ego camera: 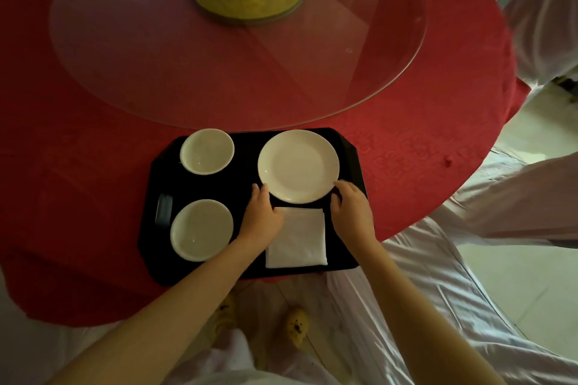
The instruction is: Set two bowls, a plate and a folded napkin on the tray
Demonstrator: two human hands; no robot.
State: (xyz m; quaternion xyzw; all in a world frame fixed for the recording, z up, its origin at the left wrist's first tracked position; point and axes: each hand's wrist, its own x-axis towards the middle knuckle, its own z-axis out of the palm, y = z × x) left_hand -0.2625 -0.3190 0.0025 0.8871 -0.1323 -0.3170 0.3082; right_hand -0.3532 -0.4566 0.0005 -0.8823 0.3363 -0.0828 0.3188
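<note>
The tray (250, 272) already carries both bowls (207, 151), plate (298, 166) and napkin (297, 237); both hands' fingers (261, 192) loosely touch the plate rim.

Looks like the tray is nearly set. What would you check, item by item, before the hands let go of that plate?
1. Both bowls on the tray: far bowl and near bowl upright, ok.
2. Plate fully on the tray: ok.
3. Folded napkin on the tray, below the plate: ok.
4. Plate flat, not resting on the napkin: cannot tell.
5. Left hand and right hand at the plate's near rim: ok.
</note>
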